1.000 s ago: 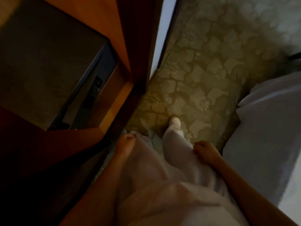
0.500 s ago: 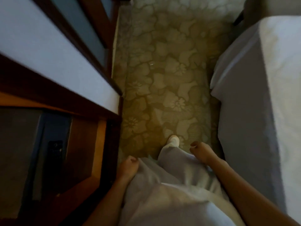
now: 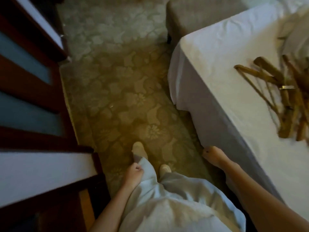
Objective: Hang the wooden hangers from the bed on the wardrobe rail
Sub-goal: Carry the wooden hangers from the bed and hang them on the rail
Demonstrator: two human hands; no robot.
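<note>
A pile of several wooden hangers (image 3: 282,96) lies on the white bed (image 3: 222,67) at the right, near the frame's right edge. My right hand (image 3: 213,156) hangs beside the bed's side, fingers loosely curled, holding nothing, well short of the hangers. My left hand (image 3: 133,174) is down by my hip with its fingers curled against my white clothing; nothing is in it. The wardrobe's dark wooden door (image 3: 33,97) runs along the left. The rail is out of sight.
A floral patterned carpet (image 3: 120,91) fills the aisle between wardrobe and bed. My feet in pale shoes (image 3: 138,149) stand on it. A beige upholstered seat (image 3: 192,17) stands at the far end beside the bed's corner.
The view has swung right from the wardrobe to the bed, bringing the hangers into sight. My right hand has moved out toward the bed's side; my left stays at my hip.
</note>
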